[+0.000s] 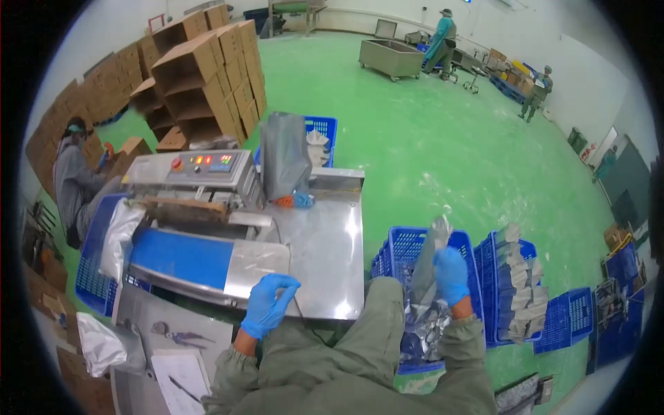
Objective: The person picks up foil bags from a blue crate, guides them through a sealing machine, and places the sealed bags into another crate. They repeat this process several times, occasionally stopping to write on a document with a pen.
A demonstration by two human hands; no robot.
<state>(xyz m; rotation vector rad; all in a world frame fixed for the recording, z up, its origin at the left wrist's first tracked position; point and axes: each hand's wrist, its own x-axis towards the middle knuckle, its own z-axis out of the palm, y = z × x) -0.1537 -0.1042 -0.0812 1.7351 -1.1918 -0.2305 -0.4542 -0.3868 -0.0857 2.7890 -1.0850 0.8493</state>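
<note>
My right hand (pixel 451 277), in a blue glove, grips a silver foil bag (pixel 427 266) above a blue crate (pixel 394 252). The bag stands upright over more crumpled foil bags (pixel 423 325) inside that crate. My left hand (pixel 270 304), also gloved, hovers by the near edge of the steel table (pixel 325 256). Its fingers are loosely bent, with a gap at the thumb and nothing visible between them. Ahead of it lies the blue conveyor belt (pixel 181 257) of a sealing machine (pixel 187 169) with lit displays.
A tall grey bag (pixel 285 159) stands on the steel table. Filled bags fill a second crate (pixel 490 290) at right. At left are a silver bag (pixel 104 346), a paper sheet (pixel 181 380) and a seated person (pixel 72 173). Cardboard boxes (pixel 207 76) are stacked behind.
</note>
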